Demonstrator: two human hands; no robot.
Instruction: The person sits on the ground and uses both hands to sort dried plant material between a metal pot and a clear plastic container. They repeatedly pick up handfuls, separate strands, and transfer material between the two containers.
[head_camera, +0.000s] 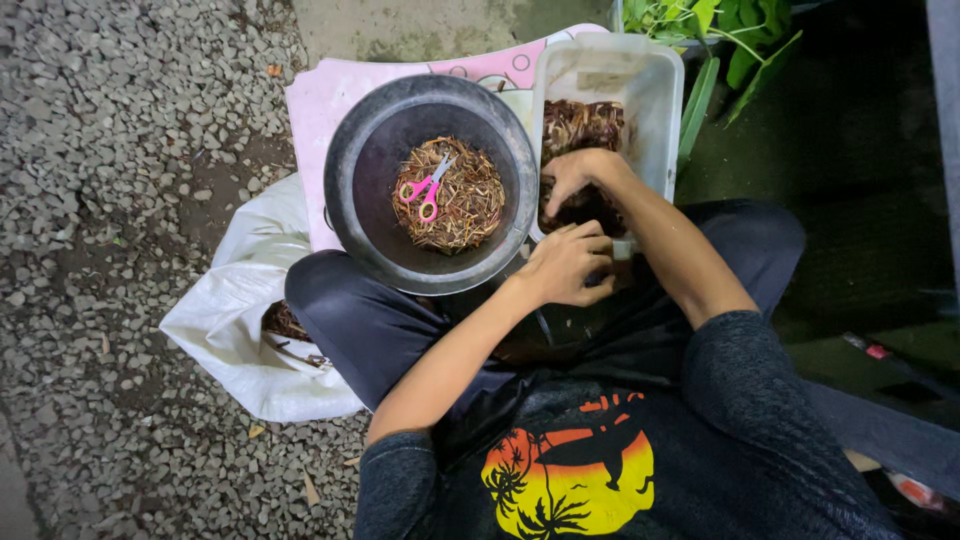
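Fingers (590, 243) of the left hand (565, 265) are curled inward at the near rim of a clear rectangular plastic tub (655, 95), closed around something small that cannot be made out. Just above it, the right hand (578, 175) reaches down into the tub, its fingers bent and buried among dark reddish-brown plant scraps (585, 130) that fill the lower part of the container; whether they pinch a piece cannot be told. The two hands sit near each other, the right one slightly farther from the body. To the left of the tub, touching its side, stands a round black bowl (375, 160) holding a heap of thin brown cut stems (465, 205), and a pair of pink-handled scissors (428, 187) lies on top of that heap, blades pointing up and to the right. Both containers rest on a pale pink board (325, 110) that lies across the person's lap. A white plastic sack (240, 320) with more brown scraps showing at its mouth slumps on the gravel ground (110, 200) beside the left knee. Green leaves (735, 40) hang just beyond the tub.
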